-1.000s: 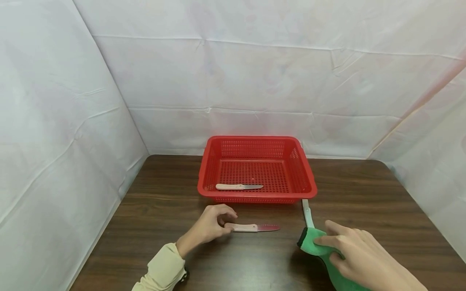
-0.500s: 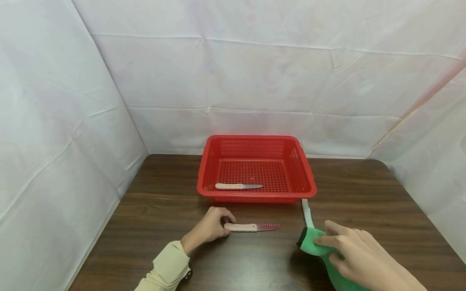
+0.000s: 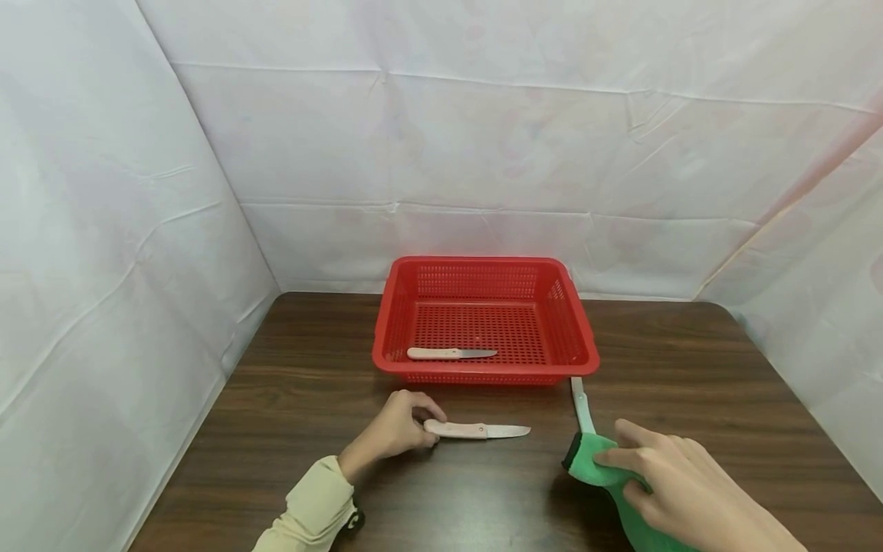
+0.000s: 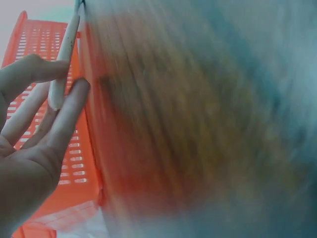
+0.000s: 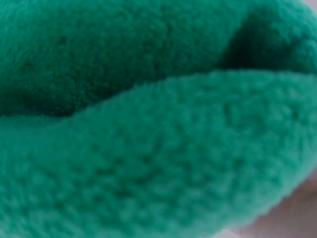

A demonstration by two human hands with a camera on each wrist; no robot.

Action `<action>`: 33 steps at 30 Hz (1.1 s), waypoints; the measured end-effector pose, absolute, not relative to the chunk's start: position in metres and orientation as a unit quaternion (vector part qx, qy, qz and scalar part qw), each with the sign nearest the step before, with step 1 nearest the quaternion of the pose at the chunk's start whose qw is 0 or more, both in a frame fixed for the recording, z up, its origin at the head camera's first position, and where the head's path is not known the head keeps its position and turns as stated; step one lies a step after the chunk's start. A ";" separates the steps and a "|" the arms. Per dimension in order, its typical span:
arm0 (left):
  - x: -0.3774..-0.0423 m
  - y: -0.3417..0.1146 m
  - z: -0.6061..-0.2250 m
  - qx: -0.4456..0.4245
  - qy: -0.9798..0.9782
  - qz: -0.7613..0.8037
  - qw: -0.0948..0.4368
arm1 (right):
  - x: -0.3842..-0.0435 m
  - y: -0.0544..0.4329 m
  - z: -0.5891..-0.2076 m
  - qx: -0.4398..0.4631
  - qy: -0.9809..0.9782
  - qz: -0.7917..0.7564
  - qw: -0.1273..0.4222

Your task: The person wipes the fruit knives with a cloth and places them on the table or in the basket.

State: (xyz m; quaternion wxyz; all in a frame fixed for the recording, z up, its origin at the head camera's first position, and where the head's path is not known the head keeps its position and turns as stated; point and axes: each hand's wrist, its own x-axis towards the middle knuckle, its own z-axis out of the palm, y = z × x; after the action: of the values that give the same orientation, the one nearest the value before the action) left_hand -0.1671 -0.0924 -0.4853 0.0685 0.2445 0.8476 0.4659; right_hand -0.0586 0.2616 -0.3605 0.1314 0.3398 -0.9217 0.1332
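Observation:
My left hand point(image 3: 396, 429) pinches a small knife point(image 3: 476, 431) by the end of its pale handle, between thumb and fingers. The blade points right and looks silver. In the left wrist view the same knife handle point(image 4: 65, 54) sits between the thumb and fingertips. My right hand point(image 3: 665, 475) grips a green cloth point(image 3: 602, 462) with a dark edge, which fills the right wrist view as fuzzy folds. Another knife point(image 3: 582, 410) with a light handle reaches out from beyond the cloth, blade toward the basket; its handle end is hidden by the cloth.
A red plastic basket point(image 3: 486, 369) stands on the dark wooden table point(image 3: 310, 345) behind both hands. One knife point(image 3: 451, 353) with a pale handle lies in it, near the front wall. White sheeting point(image 3: 483, 138) hangs behind and along both sides.
My left fingers have closed on the knife's handle end. Its blade has turned from reddish to silver, so the knife has tilted slightly. The right hand and cloth have stayed in place.

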 end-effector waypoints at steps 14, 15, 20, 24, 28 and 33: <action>-0.160 -0.095 -0.484 0.106 0.679 0.706 0.170 | -0.058 0.263 -0.363 0.336 -0.923 0.131 0.131; -0.159 -0.096 -0.484 0.101 0.672 0.713 0.173 | -0.058 0.263 -0.363 0.336 -0.924 0.131 0.130; -0.157 -0.096 -0.484 0.091 0.654 0.730 0.177 | -0.058 0.263 -0.364 0.336 -0.923 0.130 0.132; -0.155 -0.096 -0.482 0.088 0.651 0.733 0.174 | -0.057 0.262 -0.364 0.334 -0.923 0.130 0.137; -0.151 -0.095 -0.477 0.084 0.651 0.735 0.168 | -0.058 0.262 -0.364 0.333 -0.923 0.129 0.144; -0.145 -0.094 -0.468 0.072 0.642 0.747 0.159 | -0.059 0.262 -0.362 0.321 -0.929 0.126 0.136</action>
State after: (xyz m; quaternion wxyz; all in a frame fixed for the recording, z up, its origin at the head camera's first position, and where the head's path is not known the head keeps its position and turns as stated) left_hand -0.1455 -0.0943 -0.4682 0.1587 0.0718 0.6421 0.7465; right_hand -0.0586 0.2618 -0.3616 0.1361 0.3213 -0.9286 0.1259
